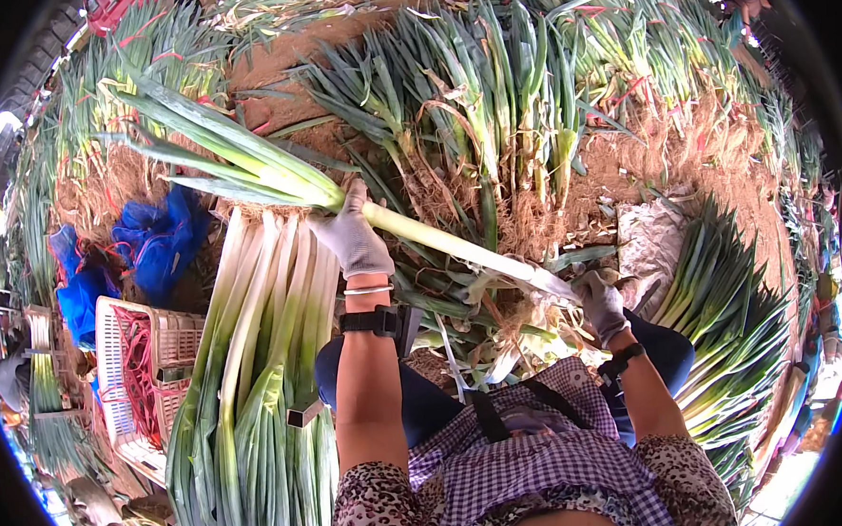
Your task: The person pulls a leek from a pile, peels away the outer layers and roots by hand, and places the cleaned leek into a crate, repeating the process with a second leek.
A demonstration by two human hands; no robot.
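A long leek [458, 247] lies slantwise before me, its green leaves to the upper left and its pale root end to the lower right. My left hand [353, 238], in a light glove, is closed around it where the leaves meet the white stem. My right hand [601, 303], also gloved, is closed at the root end; its fingertips are partly hidden. Just left of my left forearm, a row of trimmed leeks [265, 366] lies with white ends away from me and leaves toward me. Loose peelings and roots [511, 344] lie below the held leek.
A white plastic basket [113, 374] with red ties stands at the left, near blue netting [158, 234]. Untrimmed leeks with roots [499, 116] stand bunched ahead. More leeks [729, 323] are piled at the right beside a pale sack [648, 242]. A square metal bar end [303, 415] juts by my left forearm.
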